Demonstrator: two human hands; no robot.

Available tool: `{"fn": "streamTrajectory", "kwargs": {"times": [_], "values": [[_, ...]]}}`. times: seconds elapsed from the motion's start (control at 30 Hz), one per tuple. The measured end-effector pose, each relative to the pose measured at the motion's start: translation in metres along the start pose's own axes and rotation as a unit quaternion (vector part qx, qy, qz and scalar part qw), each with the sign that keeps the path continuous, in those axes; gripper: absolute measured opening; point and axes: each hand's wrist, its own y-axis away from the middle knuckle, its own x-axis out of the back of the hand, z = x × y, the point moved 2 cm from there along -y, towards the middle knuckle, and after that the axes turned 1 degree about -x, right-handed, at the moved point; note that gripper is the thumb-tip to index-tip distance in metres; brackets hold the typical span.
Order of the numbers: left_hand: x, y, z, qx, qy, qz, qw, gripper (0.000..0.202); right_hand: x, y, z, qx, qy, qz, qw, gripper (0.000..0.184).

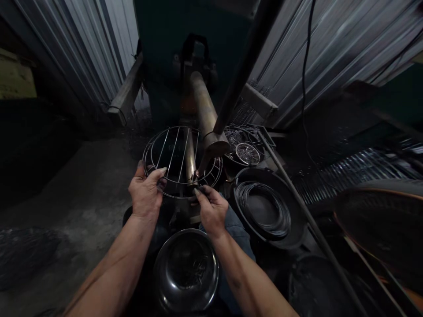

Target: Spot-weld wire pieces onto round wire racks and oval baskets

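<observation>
Grips the round wire rack (173, 152) by its near left rim with the left hand (147, 189), with the thumb uppermost. Holds it partly beneath the end of a thick metal cylinder (206, 108), with a brass-coloured rod (189, 154) visible through the bars. Curls the right hand (213, 209) at the near rim (cannot tell whether grasping the rack or something small). Has a black basin (299, 229) with a coil of wire (243, 200) to the right.

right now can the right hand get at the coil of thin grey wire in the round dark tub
Probably yes: the coil lies uncovered in the tub close to the right hand, though that hand is at the round silvery wire rack.
</observation>
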Motion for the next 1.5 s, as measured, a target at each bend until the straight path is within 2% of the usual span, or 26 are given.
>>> {"fn": "streamTrajectory", "kwargs": {"times": [0.33, 0.8, 0.93, 1.1, 1.2, 1.37, 1.5], "values": [[-0.003, -0.006, -0.003, 0.038, -0.004, 0.026, 0.999, 0.050, -0.003, -0.006, -0.005, -0.008, -0.020, 0.003, 1.000, 0.014], [-0.007, -0.016, -0.007, 0.045, -0.033, 0.041, 0.998, 0.046, -0.004, -0.013, -0.007, -0.030, -0.014, 0.011, 0.999, 0.016], [-0.008, -0.014, -0.005, 0.056, -0.027, 0.051, 0.997, 0.053, -0.003, -0.014, -0.008, -0.036, -0.024, 0.003, 0.999, 0.016], [-0.008, -0.011, -0.004, 0.061, -0.038, 0.010, 0.997, 0.044, -0.004, -0.013, -0.008, -0.060, -0.039, 0.008, 0.997, 0.017], [-0.006, -0.013, -0.005, 0.066, -0.039, 0.016, 0.997, 0.045, -0.002, -0.012, -0.009, -0.062, -0.042, 0.003, 0.997, 0.019], [-0.004, -0.030, -0.006, 0.064, -0.070, 0.001, 0.996, 0.047, 0.010, -0.005, -0.017, -0.018, -0.012, 0.016, 1.000, 0.022], [-0.005, -0.041, -0.003, 0.075, -0.088, 0.000, 0.993, 0.049, 0.011, -0.002, -0.020, -0.043, -0.031, -0.007, 0.999, 0.029]]}}
